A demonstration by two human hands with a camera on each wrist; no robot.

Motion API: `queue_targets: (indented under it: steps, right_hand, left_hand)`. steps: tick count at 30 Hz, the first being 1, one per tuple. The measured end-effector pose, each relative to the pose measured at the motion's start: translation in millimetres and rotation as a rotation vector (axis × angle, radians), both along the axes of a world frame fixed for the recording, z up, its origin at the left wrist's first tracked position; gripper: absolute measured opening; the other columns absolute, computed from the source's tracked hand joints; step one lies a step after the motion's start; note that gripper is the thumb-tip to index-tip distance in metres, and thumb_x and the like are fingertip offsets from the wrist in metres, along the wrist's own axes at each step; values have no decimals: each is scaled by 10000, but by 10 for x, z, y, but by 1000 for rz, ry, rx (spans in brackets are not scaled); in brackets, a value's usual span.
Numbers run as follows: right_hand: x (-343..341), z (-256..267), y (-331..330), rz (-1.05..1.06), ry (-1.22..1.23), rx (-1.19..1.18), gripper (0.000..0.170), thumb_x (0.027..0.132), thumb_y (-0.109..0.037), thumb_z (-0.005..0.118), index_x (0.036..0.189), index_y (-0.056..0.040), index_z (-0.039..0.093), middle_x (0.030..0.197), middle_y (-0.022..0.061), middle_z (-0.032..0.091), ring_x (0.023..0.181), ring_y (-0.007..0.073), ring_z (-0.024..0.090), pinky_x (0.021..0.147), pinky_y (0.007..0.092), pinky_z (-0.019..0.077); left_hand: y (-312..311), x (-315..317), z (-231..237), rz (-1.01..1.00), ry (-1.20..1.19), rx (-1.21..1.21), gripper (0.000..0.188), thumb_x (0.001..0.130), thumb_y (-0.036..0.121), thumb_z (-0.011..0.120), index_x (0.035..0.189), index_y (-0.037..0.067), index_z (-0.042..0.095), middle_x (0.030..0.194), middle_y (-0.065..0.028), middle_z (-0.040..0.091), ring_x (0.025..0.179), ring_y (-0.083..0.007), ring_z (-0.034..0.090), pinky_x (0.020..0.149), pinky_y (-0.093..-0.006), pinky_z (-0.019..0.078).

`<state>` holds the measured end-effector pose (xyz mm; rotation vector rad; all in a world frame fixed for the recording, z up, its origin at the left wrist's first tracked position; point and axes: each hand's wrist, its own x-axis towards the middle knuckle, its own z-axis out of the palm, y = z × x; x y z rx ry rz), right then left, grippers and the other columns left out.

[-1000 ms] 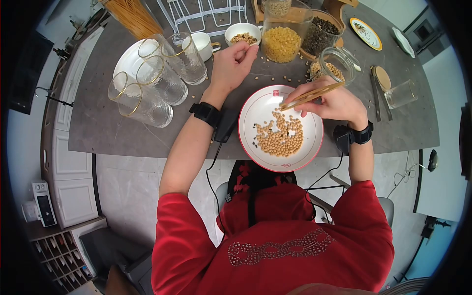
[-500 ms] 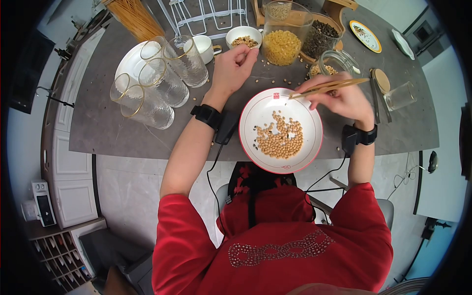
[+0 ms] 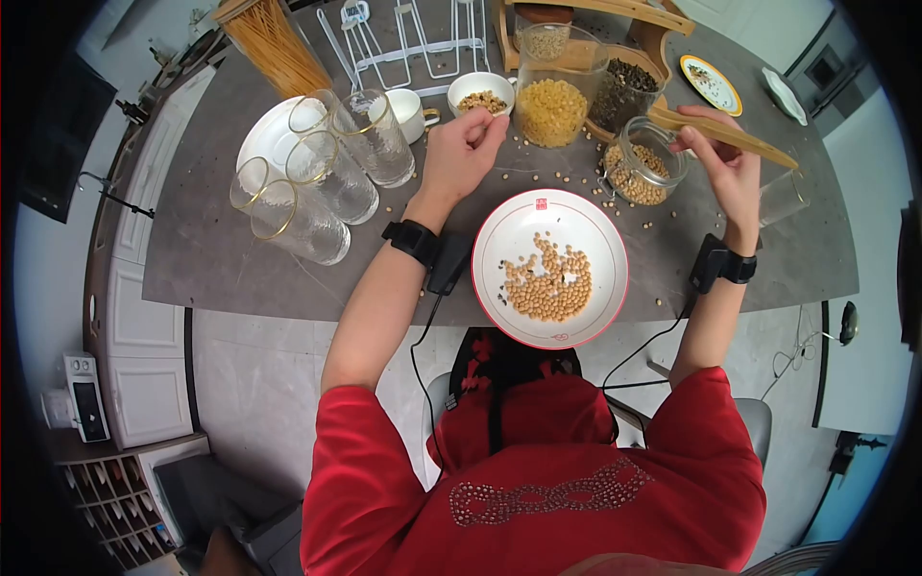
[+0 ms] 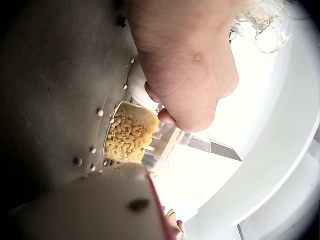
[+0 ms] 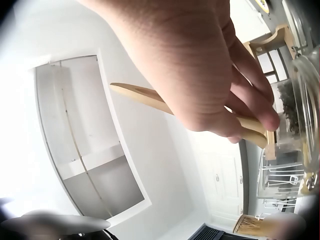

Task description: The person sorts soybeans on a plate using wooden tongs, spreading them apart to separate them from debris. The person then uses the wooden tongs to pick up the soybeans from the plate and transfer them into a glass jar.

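In the head view, my left hand (image 3: pixel 459 158) has curled fingers at the near rim of a white cup (image 3: pixel 455 97) of mixed grains; whether they pinch anything is hidden. My right hand (image 3: pixel 727 173) holds wooden tongs (image 3: pixel 754 144) beside an open glass jar of beige beans (image 3: pixel 638 180), fingertips near its rim. Below the hands, a white, red-rimmed plate (image 3: pixel 600 240) bears beige beans and a few dark bits. The left wrist view shows my left hand (image 4: pixel 185 60) with fingers curled under. My right hand (image 5: pixel 195 65) grips the tongs (image 5: pixel 141 94) in the right wrist view.
Several gold-rimmed glasses (image 3: pixel 305 226) stand at the left by a white plate (image 3: pixel 259 144). Behind are a white cup (image 3: pixel 407 115), a metal rack (image 3: pixel 418 50), a macaroni container (image 3: pixel 551 110) and dark grains (image 3: pixel 624 91). Loose beans lie around the jar.
My right hand has moved from over the plate up and right with the tongs, beside the bean jar. My left hand stays at the cup. The head view has shifted slightly.
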<state>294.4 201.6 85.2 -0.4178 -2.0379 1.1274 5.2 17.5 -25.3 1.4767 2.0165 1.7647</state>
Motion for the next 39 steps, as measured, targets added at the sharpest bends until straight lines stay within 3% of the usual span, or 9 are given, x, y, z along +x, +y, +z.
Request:
queue_targets:
  steps: [2, 8, 11, 15, 17, 25, 34, 36, 39]
  right_hand:
    - [-113, 4, -152, -23, -13, 79, 259, 959, -85, 742, 1201, 2, 710, 1068, 84, 759, 872, 137, 736, 816, 263, 564]
    - [-389, -109, -372, 75, 26, 411, 207, 967, -78, 708, 1158, 0, 699, 1106, 96, 772, 1039, 197, 724, 922, 328, 554]
    - [-425, -136, -453, 104, 1, 395, 177, 975, -72, 692, 1139, -9, 678, 1153, 107, 762, 1084, 206, 711, 941, 342, 549]
    - [-441, -286, -387, 171, 20, 373, 188, 959, -68, 710, 1138, -25, 672, 1143, 101, 758, 1045, 190, 715, 913, 335, 562]
    - [-443, -300, -393, 183, 1, 392, 192, 948, -72, 724, 1129, -26, 678, 1119, 98, 762, 1018, 193, 723, 890, 332, 569]
    - [-431, -310, -507, 280, -35, 353, 193, 901, -96, 771, 1078, -35, 723, 1025, 90, 778, 937, 217, 749, 819, 328, 585]
    - [-444, -224, -651, 474, -251, 410, 206, 884, -125, 770, 1084, -80, 750, 1010, 68, 774, 849, 219, 754, 749, 323, 586]
    - [-442, -238, -668, 492, -440, 340, 213, 880, -150, 777, 1087, -105, 749, 991, 63, 770, 854, 230, 746, 751, 333, 579]
    - [-457, -302, -681, 541, -416, 384, 215, 881, -164, 780, 1089, -123, 746, 986, 49, 768, 857, 240, 737, 754, 339, 573]
  left_hand:
    - [16, 32, -2, -1, -63, 101, 266, 970, 206, 720, 803, 13, 647, 505, -22, 422, 503, -92, 348, 501, -301, 342]
    - [-10, 39, 20, -3, -55, 72, 275, 974, 209, 716, 806, 7, 635, 517, -25, 408, 512, -88, 339, 496, -307, 332]
    - [-26, 52, 44, 5, -48, 54, 282, 977, 211, 713, 802, 6, 629, 521, -21, 402, 514, -86, 335, 494, -305, 329]
    - [-18, 32, 63, -4, -51, 55, 288, 979, 212, 711, 796, 7, 623, 520, -20, 399, 513, -86, 334, 493, -303, 326]
    - [-61, 54, 88, 1, -42, -27, 240, 1005, 200, 692, 861, 8, 692, 545, 68, 412, 576, -9, 367, 562, -220, 354]
    - [-51, 25, 23, -4, -34, -17, 247, 1006, 198, 690, 853, 4, 685, 549, 69, 433, 577, -6, 356, 558, -222, 338]
    - [-19, 11, 17, -3, -32, -15, 248, 1007, 198, 688, 863, -4, 690, 550, 59, 500, 585, 1, 399, 578, -214, 375]
    - [-9, -13, 16, 3, -34, -12, 247, 1007, 199, 688, 867, -5, 692, 551, 56, 514, 588, 2, 411, 584, -213, 384]
    - [-22, 6, 16, -5, -32, -5, 242, 1005, 204, 693, 875, -1, 699, 559, 55, 535, 595, 3, 423, 592, -211, 394]
